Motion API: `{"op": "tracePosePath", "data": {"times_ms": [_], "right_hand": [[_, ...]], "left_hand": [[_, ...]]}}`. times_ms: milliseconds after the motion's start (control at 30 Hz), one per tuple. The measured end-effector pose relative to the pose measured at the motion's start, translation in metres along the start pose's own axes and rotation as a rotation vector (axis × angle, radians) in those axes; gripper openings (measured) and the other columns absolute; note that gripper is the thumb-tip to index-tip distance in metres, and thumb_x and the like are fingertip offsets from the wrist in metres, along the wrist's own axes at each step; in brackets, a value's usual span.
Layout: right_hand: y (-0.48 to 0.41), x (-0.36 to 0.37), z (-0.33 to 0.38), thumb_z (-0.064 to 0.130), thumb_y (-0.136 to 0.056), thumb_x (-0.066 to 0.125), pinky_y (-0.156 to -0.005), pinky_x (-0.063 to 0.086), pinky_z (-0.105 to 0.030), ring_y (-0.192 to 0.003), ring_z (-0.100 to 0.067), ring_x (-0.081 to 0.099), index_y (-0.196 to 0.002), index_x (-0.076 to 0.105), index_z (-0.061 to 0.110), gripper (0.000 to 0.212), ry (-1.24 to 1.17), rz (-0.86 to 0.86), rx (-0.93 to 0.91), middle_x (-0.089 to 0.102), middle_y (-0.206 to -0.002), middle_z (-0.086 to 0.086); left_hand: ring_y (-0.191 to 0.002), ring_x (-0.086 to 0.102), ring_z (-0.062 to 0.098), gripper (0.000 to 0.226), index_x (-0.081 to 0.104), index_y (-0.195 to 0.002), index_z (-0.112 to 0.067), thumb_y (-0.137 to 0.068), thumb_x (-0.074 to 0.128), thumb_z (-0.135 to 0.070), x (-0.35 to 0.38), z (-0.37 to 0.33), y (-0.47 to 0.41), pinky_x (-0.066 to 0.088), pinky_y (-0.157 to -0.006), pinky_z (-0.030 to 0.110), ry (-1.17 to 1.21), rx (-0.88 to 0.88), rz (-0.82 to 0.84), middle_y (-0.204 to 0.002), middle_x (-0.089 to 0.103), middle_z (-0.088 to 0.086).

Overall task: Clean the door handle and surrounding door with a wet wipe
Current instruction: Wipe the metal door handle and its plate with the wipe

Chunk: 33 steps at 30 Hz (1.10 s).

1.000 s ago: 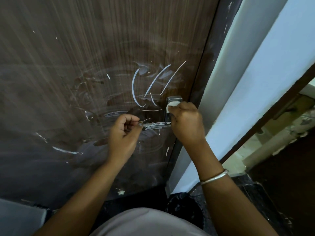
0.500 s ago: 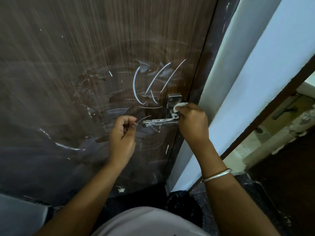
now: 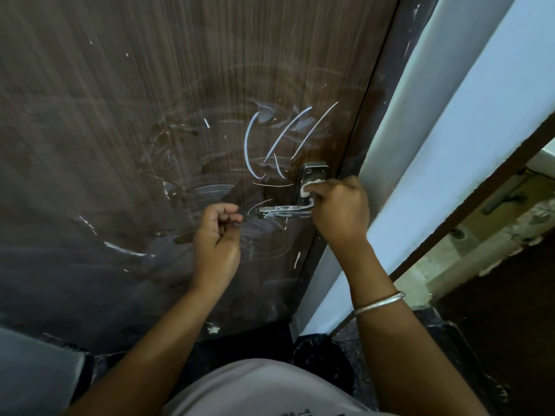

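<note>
Door (image 3: 150,145): dark wood-grain. Hazy wipe swirls across the mid panel, sharp white streaks (image 3: 279,139) above the handle, a few more lower left. Not clean yet, by my read. Pale wall (image 3: 450,130) runs down the rt side past the door edge.

Rt hand (image 3: 339,208): fingers curled round the wet wipe (image 3: 307,190), bunched small, pressing it on the handle's backplate (image 3: 313,172) just above where the lever (image 3: 282,210) joins. Only a white corner of wipe shows past my fingers. Metal bangle (image 3: 378,303) on that wrist.

Lt hand (image 3: 217,232): fingers curled in, thumb against them, holding nothing I can see. Sits just left of the lever's free end, apart from it.

Lever: horizontal, white residue smeared along its length.

Step, as I judge: on the handle, scrubbing the plate. Door around it half done at best.

Next, prob.: run wipe out along lever to the tip, wrapped round so the underside gets done too. Lt hand could steady the lever end so it doesn't dip under pressure. Then the streaks above, w/ firm overlapping passes. Wipe is small, may be loaded, so refold to a fresh face first.
</note>
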State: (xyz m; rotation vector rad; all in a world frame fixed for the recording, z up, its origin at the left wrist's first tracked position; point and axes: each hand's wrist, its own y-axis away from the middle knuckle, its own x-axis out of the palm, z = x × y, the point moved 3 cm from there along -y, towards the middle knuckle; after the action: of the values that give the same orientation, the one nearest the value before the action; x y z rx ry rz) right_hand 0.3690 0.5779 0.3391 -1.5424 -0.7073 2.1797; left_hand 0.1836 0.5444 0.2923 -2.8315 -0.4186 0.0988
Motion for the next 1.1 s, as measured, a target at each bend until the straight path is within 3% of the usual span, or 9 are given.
{"op": "tracePosePath", "data": {"times_ms": [133, 233, 400, 567, 733, 867, 1000, 1100], "right_hand": [[-0.001, -0.006, -0.014, -0.004, -0.070, 0.062, -0.062, 0.052, -0.032, -0.071, -0.035, 0.062, -0.088, 0.077, 0.013, 0.029, -0.021, -0.093, 0.075, 0.074, -0.081, -0.010], [0.002, 0.000, 0.011, -0.003, -0.066, 0.064, -0.056, 0.049, -0.028, -0.068, -0.032, 0.058, -0.088, 0.076, 0.015, 0.031, 0.007, -0.102, -0.046, 0.074, -0.078, -0.008], [0.004, -0.006, 0.012, 0.003, -0.077, 0.066, -0.060, 0.038, -0.021, -0.070, -0.026, 0.055, -0.092, 0.076, 0.015, 0.022, -0.059, -0.251, 0.008, 0.075, -0.081, -0.004], [0.005, -0.001, 0.010, 0.004, -0.073, 0.072, -0.059, 0.048, -0.026, -0.075, -0.031, 0.057, -0.090, 0.076, 0.015, 0.021, -0.009, -0.172, 0.020, 0.075, -0.083, -0.008], [0.000, -0.012, -0.005, 0.006, -0.079, 0.068, -0.061, 0.045, -0.027, -0.076, -0.031, 0.056, -0.095, 0.075, 0.013, 0.018, -0.036, -0.231, 0.126, 0.074, -0.081, -0.009], [0.008, 0.000, 0.004, 0.004, -0.075, 0.070, -0.061, 0.044, -0.026, -0.076, -0.035, 0.056, -0.094, 0.075, 0.014, 0.022, -0.040, -0.146, 0.007, 0.074, -0.083, -0.011], [0.004, -0.010, -0.006, 0.004, -0.077, 0.070, -0.061, 0.039, -0.023, -0.075, -0.032, 0.056, -0.094, 0.075, 0.013, 0.021, -0.062, -0.229, 0.093, 0.074, -0.079, -0.008], [0.001, -0.008, 0.003, 0.004, -0.076, 0.070, -0.059, 0.043, -0.025, -0.076, -0.033, 0.056, -0.094, 0.075, 0.013, 0.020, -0.051, -0.185, 0.013, 0.074, -0.079, -0.009]], "left_hand": [[-0.075, 0.054, -0.007, 0.040, 0.052, -0.089, -0.027, -0.083, 0.046, 0.012, -0.003, -0.001, 0.001, 0.041, -0.072, 0.007, 0.017, 0.009, 0.010, -0.084, 0.056, -0.003], [-0.074, 0.054, -0.008, 0.042, 0.051, -0.088, -0.029, -0.083, 0.046, 0.012, -0.002, -0.002, 0.001, 0.041, -0.071, 0.007, 0.002, 0.011, 0.012, -0.083, 0.056, -0.004], [-0.073, 0.054, -0.008, 0.044, 0.049, -0.090, -0.032, -0.083, 0.048, 0.011, -0.002, -0.005, 0.004, 0.042, -0.069, 0.007, 0.010, 0.006, 0.020, -0.083, 0.057, -0.003], [-0.072, 0.055, -0.006, 0.044, 0.047, -0.091, -0.032, -0.083, 0.047, 0.012, -0.006, -0.003, 0.002, 0.043, -0.069, 0.008, 0.016, -0.008, 0.007, -0.082, 0.058, -0.003], [-0.073, 0.056, -0.006, 0.045, 0.047, -0.092, -0.032, -0.083, 0.048, 0.012, -0.009, -0.007, 0.005, 0.043, -0.070, 0.008, 0.029, -0.005, 0.034, -0.083, 0.059, -0.001], [-0.076, 0.058, -0.005, 0.046, 0.047, -0.093, -0.031, -0.082, 0.050, 0.013, -0.007, -0.007, 0.006, 0.043, -0.072, 0.008, 0.047, -0.033, 0.074, -0.086, 0.062, -0.001], [-0.080, 0.059, -0.002, 0.046, 0.045, -0.096, -0.029, -0.081, 0.050, 0.014, -0.003, -0.010, 0.006, 0.044, -0.075, 0.010, 0.071, -0.034, 0.124, -0.093, 0.066, 0.000], [-0.082, 0.058, 0.001, 0.046, 0.044, -0.098, -0.030, -0.081, 0.050, 0.013, 0.000, -0.008, 0.006, 0.044, -0.077, 0.012, 0.081, -0.049, 0.130, -0.094, 0.065, -0.002]]}}
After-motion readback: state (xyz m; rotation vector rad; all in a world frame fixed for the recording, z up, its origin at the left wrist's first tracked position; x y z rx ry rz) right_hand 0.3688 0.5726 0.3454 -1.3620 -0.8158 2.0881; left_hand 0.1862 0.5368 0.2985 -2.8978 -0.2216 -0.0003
